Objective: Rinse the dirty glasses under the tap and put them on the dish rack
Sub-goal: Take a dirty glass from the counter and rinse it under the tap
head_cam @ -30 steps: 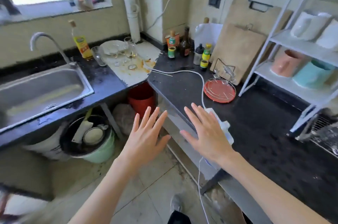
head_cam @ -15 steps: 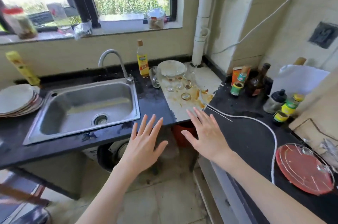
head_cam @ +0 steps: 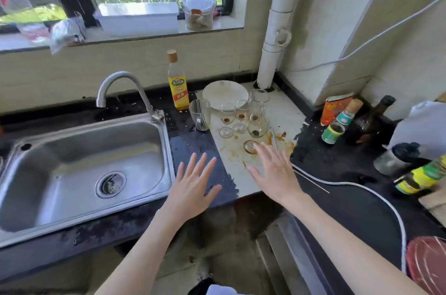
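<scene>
Several dirty glasses (head_cam: 241, 117) with brown dregs stand clustered on a stained white counter patch, in front of a white plate (head_cam: 224, 93). A taller glass mug (head_cam: 199, 113) stands to their left on the black counter. The curved tap (head_cam: 120, 87) arches over the empty steel sink (head_cam: 79, 167) at left. My left hand (head_cam: 193, 186) hovers flat, fingers spread, over the counter edge beside the sink. My right hand (head_cam: 274, 171) is spread just short of the nearest small glass (head_cam: 249, 146), holding nothing. No dish rack is in sight.
A yellow oil bottle (head_cam: 178, 85) stands behind the mug. Condiment jars and a dark bottle (head_cam: 371, 118) crowd the right counter. A white cable (head_cam: 357, 186) snakes across it toward a red round rack (head_cam: 427, 265). Brown spills (head_cam: 284, 142) stain the white patch.
My view has swung left and closer to the sink and glasses. Both hands stayed spread and empty, and have moved forward over the counter edge toward the glasses.
</scene>
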